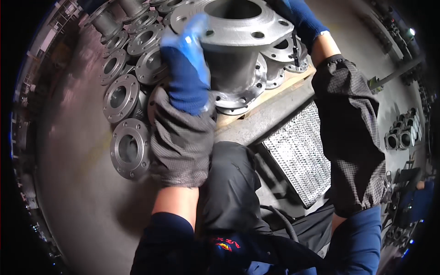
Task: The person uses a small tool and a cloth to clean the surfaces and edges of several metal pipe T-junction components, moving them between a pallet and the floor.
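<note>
A grey metal flanged pipe stands upright in front of me, its wide drilled top flange close to the camera. My left hand, in a blue coated glove, grips the left side of that flange, thumb up along the rim; motion blurs the fingers a little. My right hand, also gloved in blue, is at the flange's far right edge. Its fingers are hidden at the picture's top edge. The pipe's lower flange is low down near the wooden pallet edge.
Several similar flanged pipes stand and lie to the left and behind. Smaller flanged pieces are at the right of the wooden pallet. A silvery ribbed panel is beside my legs. More metal parts stand on the floor at far right.
</note>
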`<state>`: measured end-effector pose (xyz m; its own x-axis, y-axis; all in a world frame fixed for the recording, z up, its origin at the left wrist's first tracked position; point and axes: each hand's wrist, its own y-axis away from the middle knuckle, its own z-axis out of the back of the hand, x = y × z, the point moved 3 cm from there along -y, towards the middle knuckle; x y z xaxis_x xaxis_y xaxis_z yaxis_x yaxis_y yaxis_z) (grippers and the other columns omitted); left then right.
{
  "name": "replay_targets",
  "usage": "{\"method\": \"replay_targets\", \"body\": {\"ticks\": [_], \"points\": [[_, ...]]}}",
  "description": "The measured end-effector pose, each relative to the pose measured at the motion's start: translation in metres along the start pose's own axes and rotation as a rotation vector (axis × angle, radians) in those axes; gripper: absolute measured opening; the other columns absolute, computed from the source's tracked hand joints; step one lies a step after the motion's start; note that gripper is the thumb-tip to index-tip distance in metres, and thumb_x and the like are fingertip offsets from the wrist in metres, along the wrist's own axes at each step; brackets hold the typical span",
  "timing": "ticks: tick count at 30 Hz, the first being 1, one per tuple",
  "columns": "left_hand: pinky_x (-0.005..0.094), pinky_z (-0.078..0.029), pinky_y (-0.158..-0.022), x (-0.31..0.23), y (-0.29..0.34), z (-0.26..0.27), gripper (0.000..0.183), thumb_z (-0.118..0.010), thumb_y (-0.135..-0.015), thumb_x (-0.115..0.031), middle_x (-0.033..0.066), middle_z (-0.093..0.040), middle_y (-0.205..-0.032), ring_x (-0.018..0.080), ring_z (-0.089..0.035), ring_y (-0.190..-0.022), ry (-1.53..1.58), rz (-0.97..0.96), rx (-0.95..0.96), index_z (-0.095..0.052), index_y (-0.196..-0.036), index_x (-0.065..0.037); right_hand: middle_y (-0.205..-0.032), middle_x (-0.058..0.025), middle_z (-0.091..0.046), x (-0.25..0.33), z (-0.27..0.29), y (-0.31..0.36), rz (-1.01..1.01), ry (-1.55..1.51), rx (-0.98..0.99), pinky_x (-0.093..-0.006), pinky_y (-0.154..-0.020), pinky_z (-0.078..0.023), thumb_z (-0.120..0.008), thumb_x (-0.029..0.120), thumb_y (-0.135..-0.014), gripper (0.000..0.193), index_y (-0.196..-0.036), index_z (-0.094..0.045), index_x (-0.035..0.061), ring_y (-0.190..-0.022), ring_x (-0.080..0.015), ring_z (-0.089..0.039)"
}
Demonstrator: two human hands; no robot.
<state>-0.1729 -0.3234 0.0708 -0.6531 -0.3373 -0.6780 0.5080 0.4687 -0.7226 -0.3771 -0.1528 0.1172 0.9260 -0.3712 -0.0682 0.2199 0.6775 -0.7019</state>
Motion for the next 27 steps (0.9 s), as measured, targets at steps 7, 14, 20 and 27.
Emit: {"method": "replay_targets", "body": {"ticks": [7,14,20,27], "points": [[0.0301,-0.049,-0.080,0.046,-0.136,0.014,0.029,-0.053,-0.091,-0.026,0.0102,-0.065,-0.102,0.0192,-0.061,-0.092,-0.411,0.090,0.560,-0.061,-0.108,-0.004,-0.076,-0.0217,-0.064,0.053,-0.037,0.001,-0.558,0.274,0.010,-0.0409,-0.057,-0.050,-0.053,0.013,-0.080,0.017,-0.081,-0.066,0.0028,-0.068,-0.0355,-0.065],[0.0376,-0.047,-0.089,0.009,-0.100,-0.016,0.033,-0.059,-0.084,-0.029,0.0132,-0.061,-0.111,0.0306,-0.058,-0.099,-0.911,-0.729,0.836,-0.062,-0.113,-0.016,-0.066,-0.0049,-0.064,0.130,0.009,0.068,-0.979,-0.970,-0.141,-0.0274,-0.054,-0.047,-0.055,0.030,-0.090,0.031,-0.093,-0.069,0.0025,-0.063,-0.0109,-0.063],[0.0368,-0.046,-0.094,0.034,-0.132,0.030,0.061,-0.060,-0.083,-0.048,0.0170,-0.060,-0.118,0.0307,-0.058,-0.110,-1.179,-0.481,0.908,-0.045,-0.136,-0.021,-0.079,-0.0083,-0.065,0.151,0.033,0.220,-1.268,-1.113,-0.002,-0.0232,-0.048,-0.048,-0.050,0.028,-0.095,0.034,-0.101,-0.063,-0.0029,-0.061,-0.0130,-0.062],[0.0370,-0.046,-0.093,0.101,-0.170,-0.064,0.064,-0.056,-0.084,-0.053,0.0163,-0.058,-0.122,0.0307,-0.057,-0.111,-0.966,-0.168,0.874,-0.042,-0.137,-0.021,-0.067,-0.0133,-0.066,0.141,0.127,0.340,-1.666,-0.836,0.134,-0.0212,-0.041,-0.041,-0.047,0.033,-0.096,0.041,-0.101,-0.061,-0.0057,-0.041,-0.0129,-0.053]]}}
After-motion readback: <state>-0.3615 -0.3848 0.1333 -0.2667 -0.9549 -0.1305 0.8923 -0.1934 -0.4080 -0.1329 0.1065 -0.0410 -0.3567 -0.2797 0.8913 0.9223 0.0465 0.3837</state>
